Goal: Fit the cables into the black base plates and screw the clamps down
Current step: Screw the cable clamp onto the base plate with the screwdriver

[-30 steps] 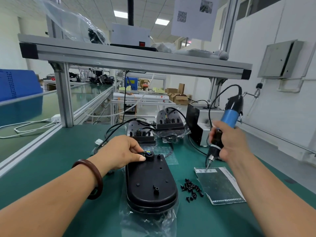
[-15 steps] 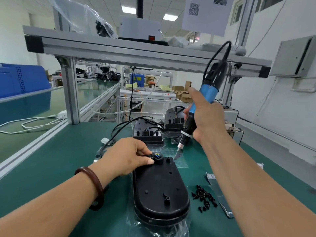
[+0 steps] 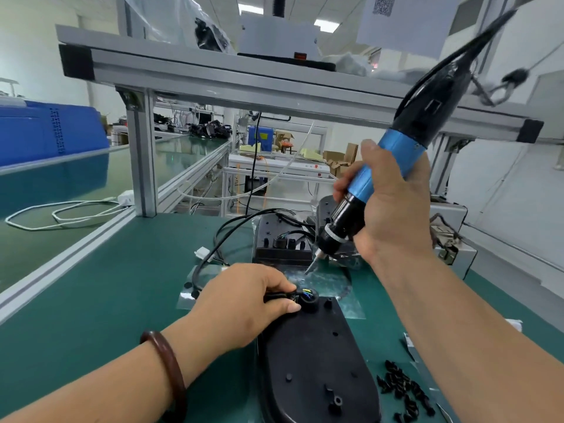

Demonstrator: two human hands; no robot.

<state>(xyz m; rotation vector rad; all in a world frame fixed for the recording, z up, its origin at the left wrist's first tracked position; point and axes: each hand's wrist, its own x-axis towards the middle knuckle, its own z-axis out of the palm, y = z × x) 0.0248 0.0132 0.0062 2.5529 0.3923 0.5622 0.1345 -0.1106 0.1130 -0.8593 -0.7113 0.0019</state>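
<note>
Green bench mat [image 3: 122, 285] under an aluminium shelf frame [image 3: 244, 83], with more benches and cartons behind.

Near the middle, left hand [image 3: 244, 303] curled down at the far end of the black base plate [image 3: 314, 361], thumb and forefinger pinching the black cable [image 3: 274, 296] just short of the round collar [image 3: 309, 299], with coloured wires showing inside it. Brown bracelet [image 3: 171, 367] on that wrist. Beyond the pinch, cable looping left and back over the mat, past a white connector [image 3: 203, 253]. Base plate lying flat on clear plastic wrap [image 3: 332, 283], long axis toward the camera, small studs on its top face.

Above and beyond, right hand [image 3: 393, 209] clenched round the blue-and-black electric screwdriver [image 3: 396, 154]. Tool tilted, bit [image 3: 311, 267] aimed down and left, hanging over the plastic just past the collar and clear of the plate; possibly a screw on the tip, too small to tell.

Right of the plate, loose heap of black screws [image 3: 403, 389] on the mat, beside the right forearm. Farther back, further base plates [image 3: 274, 230] with cables in them, near the screwdriver's nose. On the neighbouring bench to the left, white cord [image 3: 61, 212] in loops and a blue crate [image 3: 52, 129].
</note>
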